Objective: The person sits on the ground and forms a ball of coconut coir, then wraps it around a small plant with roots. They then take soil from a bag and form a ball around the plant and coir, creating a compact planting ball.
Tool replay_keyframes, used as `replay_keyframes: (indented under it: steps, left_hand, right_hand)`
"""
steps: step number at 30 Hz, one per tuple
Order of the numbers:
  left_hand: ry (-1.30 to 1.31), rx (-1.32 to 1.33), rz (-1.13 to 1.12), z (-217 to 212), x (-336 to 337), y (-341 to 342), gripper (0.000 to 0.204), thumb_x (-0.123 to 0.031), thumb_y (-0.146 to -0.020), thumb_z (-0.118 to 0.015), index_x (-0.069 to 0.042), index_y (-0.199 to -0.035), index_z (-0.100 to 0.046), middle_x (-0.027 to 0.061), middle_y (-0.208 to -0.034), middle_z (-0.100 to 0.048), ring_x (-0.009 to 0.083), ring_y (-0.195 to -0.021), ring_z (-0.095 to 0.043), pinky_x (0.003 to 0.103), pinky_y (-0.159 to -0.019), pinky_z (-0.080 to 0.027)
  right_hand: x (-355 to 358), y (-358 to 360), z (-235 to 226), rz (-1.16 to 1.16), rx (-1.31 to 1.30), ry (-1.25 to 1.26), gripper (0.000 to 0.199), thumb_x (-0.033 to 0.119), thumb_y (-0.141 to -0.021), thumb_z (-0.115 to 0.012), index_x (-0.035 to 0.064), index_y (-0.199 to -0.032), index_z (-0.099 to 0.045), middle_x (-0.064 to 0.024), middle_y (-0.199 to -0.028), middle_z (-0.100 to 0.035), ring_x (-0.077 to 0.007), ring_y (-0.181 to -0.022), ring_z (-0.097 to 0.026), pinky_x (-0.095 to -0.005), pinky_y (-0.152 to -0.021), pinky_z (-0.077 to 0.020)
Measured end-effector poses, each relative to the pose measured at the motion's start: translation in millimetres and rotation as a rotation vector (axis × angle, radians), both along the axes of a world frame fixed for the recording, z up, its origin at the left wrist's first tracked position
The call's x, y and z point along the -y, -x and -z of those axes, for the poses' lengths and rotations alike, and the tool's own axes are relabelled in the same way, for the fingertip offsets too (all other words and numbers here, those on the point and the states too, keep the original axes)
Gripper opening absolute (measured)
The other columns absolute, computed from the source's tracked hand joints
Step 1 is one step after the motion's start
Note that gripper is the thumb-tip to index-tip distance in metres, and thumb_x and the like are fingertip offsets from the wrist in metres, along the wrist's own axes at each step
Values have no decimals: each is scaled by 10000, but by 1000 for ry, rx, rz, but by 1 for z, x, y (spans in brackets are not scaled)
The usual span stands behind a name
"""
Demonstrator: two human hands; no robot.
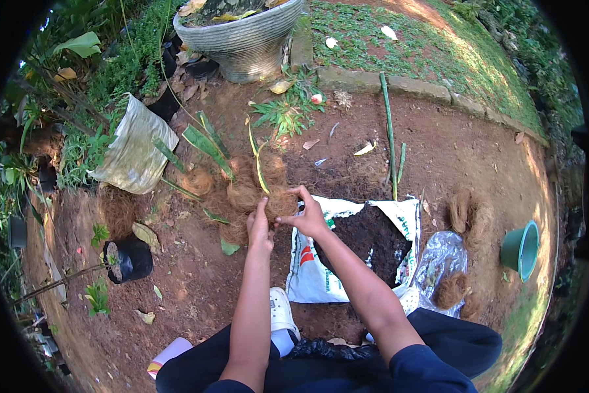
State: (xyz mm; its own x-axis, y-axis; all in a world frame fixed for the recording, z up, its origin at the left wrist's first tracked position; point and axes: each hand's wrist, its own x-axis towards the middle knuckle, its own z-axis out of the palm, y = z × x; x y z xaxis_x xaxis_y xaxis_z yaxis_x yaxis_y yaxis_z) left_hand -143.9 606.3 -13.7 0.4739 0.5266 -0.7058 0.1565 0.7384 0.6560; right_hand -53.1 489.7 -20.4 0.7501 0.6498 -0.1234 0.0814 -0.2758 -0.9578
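Both my hands hold a ball of brown coconut fibre [282, 204] with a narrow yellow-edged leaf [259, 167] standing up out of it. My left hand [260, 227] grips its near left side, and my right hand [311, 215] curves round its right side; the fingertips almost meet in front. Right beside it on the soil, to the left, are several similar fibre balls [243, 194] with green snake plant leaves [204, 149] sticking out. Close to my right forearm lies a white plastic sack [317, 290], cut open, with dark potting soil [370, 241] in it.
A clear plastic bag [441, 255] with loose coconut fibre [450, 290] lies right of the sack, near a green bucket [520, 250]. A large ribbed planter [245, 42] stands behind. At left are a black plant bag [129, 259] and a pale empty sack [136, 147].
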Motion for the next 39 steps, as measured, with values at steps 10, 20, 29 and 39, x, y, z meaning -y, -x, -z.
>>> replay_keyframes:
  steps: [10,20,29,39]
  left_hand:
    - [-34,-92,-208,68,-7,-32,395,-415,-817,-706,-67,-989,-631,16,-829,-634,88,-555,-538,203,-441,-384]
    - [-42,-160,-318,89,8,-30,382,-347,-826,-733,-35,-1030,-649,42,-932,-683,120,-742,-633,251,-593,-471]
    - [-69,-142,-377,99,5,-30,409,-315,-871,-708,4,-1107,-609,96,-1070,-674,166,-872,-658,298,-699,-522]
    - [62,-22,-481,77,20,-12,433,-352,-996,-389,-67,-1305,-487,87,-1265,-565,208,-1058,-584,329,-825,-475]
  right_hand:
    - [-25,-19,35,-14,230,182,748,175,-529,-916,62,-1146,-510,-187,-1148,-549,-382,-1090,-560,-424,-932,-472]
    - [-19,-10,41,-14,219,270,724,183,-553,-902,45,-1140,-500,-193,-1094,-583,-390,-1052,-577,-437,-901,-481]
    - [-26,1,48,16,260,332,768,162,-566,-894,63,-1202,-475,-207,-1145,-533,-409,-1065,-560,-449,-915,-487]
    - [-18,15,31,44,264,289,913,156,-554,-909,91,-1316,-410,-192,-1277,-436,-397,-1169,-519,-443,-986,-470]
